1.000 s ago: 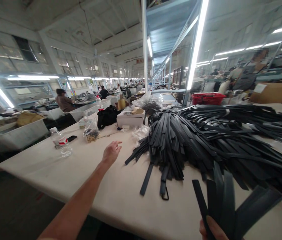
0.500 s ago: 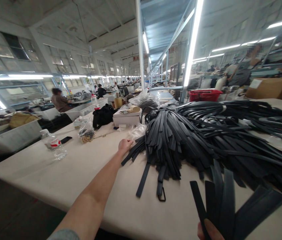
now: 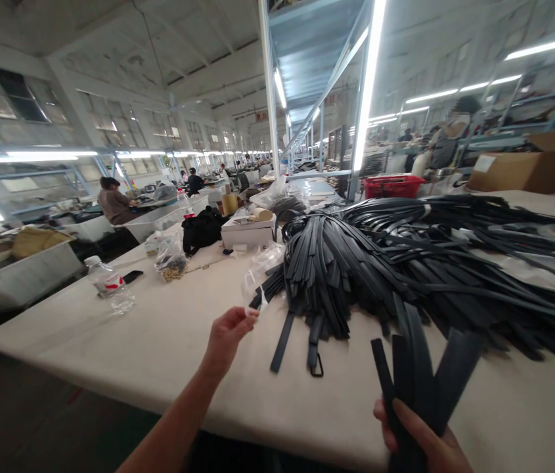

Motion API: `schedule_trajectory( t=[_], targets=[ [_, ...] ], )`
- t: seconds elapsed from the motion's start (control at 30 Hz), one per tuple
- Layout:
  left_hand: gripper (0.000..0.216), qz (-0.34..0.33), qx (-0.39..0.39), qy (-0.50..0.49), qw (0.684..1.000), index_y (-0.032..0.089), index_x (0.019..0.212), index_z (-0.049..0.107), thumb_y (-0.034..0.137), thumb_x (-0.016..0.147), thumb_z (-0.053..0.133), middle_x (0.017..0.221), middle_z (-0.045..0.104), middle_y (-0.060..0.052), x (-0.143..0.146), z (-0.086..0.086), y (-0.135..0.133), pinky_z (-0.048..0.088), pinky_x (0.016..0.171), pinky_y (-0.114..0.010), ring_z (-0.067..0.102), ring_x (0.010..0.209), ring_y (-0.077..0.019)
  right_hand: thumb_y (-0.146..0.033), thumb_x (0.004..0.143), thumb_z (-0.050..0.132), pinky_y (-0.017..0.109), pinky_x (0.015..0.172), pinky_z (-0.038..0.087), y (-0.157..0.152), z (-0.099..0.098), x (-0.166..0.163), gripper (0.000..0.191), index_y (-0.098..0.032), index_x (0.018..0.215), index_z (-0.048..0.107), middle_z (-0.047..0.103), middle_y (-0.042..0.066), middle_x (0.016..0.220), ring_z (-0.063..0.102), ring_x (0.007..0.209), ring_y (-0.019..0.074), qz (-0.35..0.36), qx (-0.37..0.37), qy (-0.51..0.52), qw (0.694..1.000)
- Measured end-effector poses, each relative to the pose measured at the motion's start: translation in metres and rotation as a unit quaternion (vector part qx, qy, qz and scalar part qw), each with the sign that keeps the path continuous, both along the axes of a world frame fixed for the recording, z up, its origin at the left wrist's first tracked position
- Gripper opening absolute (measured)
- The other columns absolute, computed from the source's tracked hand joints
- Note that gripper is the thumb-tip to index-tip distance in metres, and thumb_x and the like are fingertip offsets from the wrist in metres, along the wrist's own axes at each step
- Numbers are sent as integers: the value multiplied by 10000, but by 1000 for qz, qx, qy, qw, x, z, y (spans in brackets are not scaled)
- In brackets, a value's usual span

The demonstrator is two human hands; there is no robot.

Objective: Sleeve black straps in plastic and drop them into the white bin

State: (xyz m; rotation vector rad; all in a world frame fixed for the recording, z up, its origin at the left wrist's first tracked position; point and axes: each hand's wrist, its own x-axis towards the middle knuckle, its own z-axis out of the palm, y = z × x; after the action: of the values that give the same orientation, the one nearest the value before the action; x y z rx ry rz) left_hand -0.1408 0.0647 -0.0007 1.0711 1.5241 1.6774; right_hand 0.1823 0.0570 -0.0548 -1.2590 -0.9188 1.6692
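My left hand [image 3: 225, 338] is raised over the near part of the cream table [image 3: 149, 335], its fingertips pinched on a clear plastic bag [image 3: 256, 284] that hangs up from them. My right hand [image 3: 425, 440] at the bottom right grips a fanned bundle of black straps [image 3: 422, 374] by their lower ends. A large heap of black straps [image 3: 405, 263] covers the table beyond both hands. One loose strap with a metal buckle [image 3: 315, 358] lies at the heap's near edge.
A water bottle [image 3: 108, 287], a phone [image 3: 132, 276], a small bag of parts [image 3: 171, 259], a black bag [image 3: 201, 230] and a white box [image 3: 247, 231] stand at the table's far left. A red basket [image 3: 392, 186] and a cardboard box [image 3: 528, 167] sit behind. People work at distant benches.
My left hand reached to the heap's left edge, closed on the clear plastic bag and drew it back toward me. My right hand raised the strap bundle slightly.
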Motion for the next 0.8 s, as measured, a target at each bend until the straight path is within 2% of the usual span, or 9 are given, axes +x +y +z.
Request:
schedule_trajectory(
  t=[0.13,0.23,0.3,0.4,0.47,0.57,0.67,0.8],
  targets=[
    [137,-48,32,93,994,213,731,723,347,726,750,844,708,-49,24,-12,-56,484,806,-304,627,849,-199,-671,668,684,184,365,263,-6,5,-8,576,-130,862,715,521,-21,480,383,383,70,57,0,54,997],
    [109,-83,16,148,985,233,701,717,326,758,726,736,679,-42,33,-17,-83,483,716,-300,617,748,-194,-631,743,638,205,409,255,-17,14,-19,608,-116,1061,700,535,-18,496,394,418,86,92,33,45,994],
    [123,-99,-6,133,986,229,682,715,337,734,743,693,665,-36,38,-12,-93,473,646,-285,598,681,-181,-604,777,607,232,440,258,-24,21,-29,673,-98,1221,628,550,-11,491,402,439,111,133,68,41,988],
    [161,-105,-24,38,993,208,690,696,352,693,768,692,679,-24,46,7,-96,476,584,-260,585,610,-152,-577,786,602,266,509,315,-33,30,-47,777,-72,1366,492,607,12,531,468,498,149,239,120,76,961],
    [193,-95,-13,-14,995,196,697,676,354,671,782,671,682,-12,51,23,-88,478,548,-242,576,559,-131,-559,779,623,266,538,343,-37,33,-63,771,-82,1368,486,633,20,559,505,519,153,303,123,100,940],
    [210,-74,30,-19,997,189,719,652,352,672,775,601,642,20,53,39,-62,456,508,-214,548,507,-103,-547,764,651,236,498,337,-44,31,-85,633,-92,1202,618,621,11,541,496,476,129,356,95,98,924],
    [271,-43,48,-4,998,184,757,616,430,707,717,612,612,36,45,41,-23,432,497,-199,513,489,-78,-555,776,636,217,472,323,-50,27,-96,505,-94,973,705,595,6,524,473,457,107,362,81,88,924],
    [388,-20,18,33,999,173,818,603,556,762,615,712,648,5,24,36,29,438,539,-207,531,530,-80,-548,782,631,213,455,329,-52,27,-92,480,-90,895,722,575,-2,499,461,442,100,337,72,90,934]
  ],
)
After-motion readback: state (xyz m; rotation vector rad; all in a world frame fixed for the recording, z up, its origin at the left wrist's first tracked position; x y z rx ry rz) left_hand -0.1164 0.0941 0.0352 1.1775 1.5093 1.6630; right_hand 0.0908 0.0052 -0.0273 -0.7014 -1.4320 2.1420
